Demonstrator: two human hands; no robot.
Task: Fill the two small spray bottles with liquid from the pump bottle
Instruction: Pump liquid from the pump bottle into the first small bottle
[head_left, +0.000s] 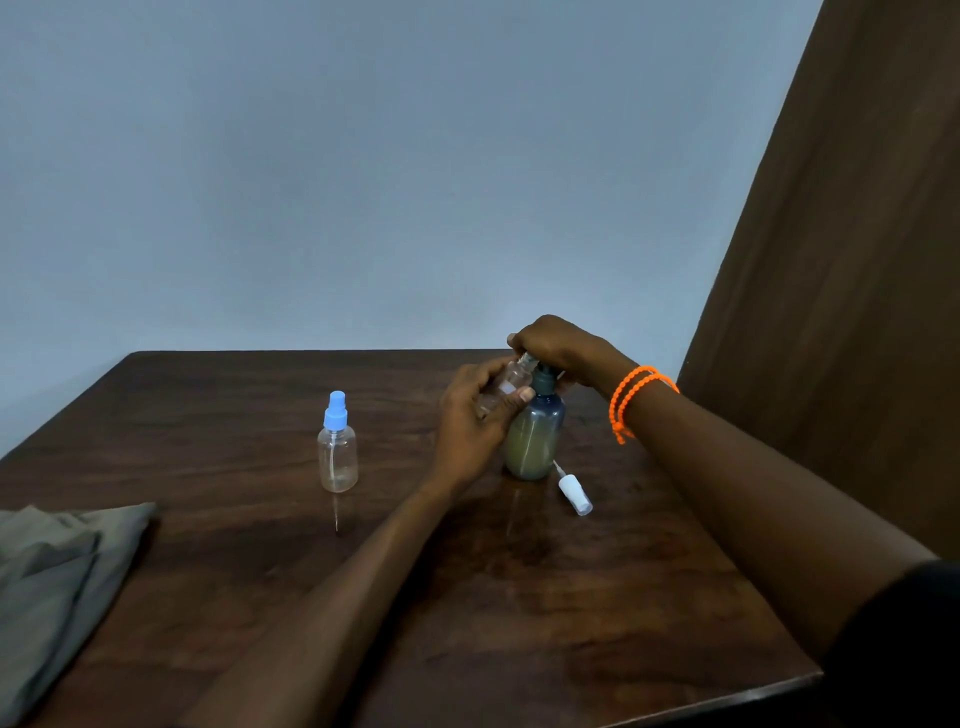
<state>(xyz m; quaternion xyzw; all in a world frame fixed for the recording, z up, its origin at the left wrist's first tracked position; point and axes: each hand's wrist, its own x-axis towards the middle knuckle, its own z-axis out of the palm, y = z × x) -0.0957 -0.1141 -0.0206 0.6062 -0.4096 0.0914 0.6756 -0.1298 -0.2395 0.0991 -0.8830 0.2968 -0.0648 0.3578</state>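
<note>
The blue-tinted pump bottle (535, 436) with greenish liquid stands upright on the dark wooden table (467, 571). My right hand (558, 348) sits on top of its pump head, fingers closed over it. My left hand (470, 421) holds a small clear spray bottle (506, 384) without its cap, tilted with its neck up against the pump's nozzle. That bottle's white spray cap (574, 493) lies on the table just right of the pump bottle. A second small clear spray bottle (337, 449) with a blue cap stands upright to the left, apart from both hands.
A folded grey cloth (57, 582) lies at the table's left front edge. A brown curtain (831, 260) hangs at the right. A plain wall stands behind the table's far edge. An orange beaded bracelet (631, 397) circles my right wrist.
</note>
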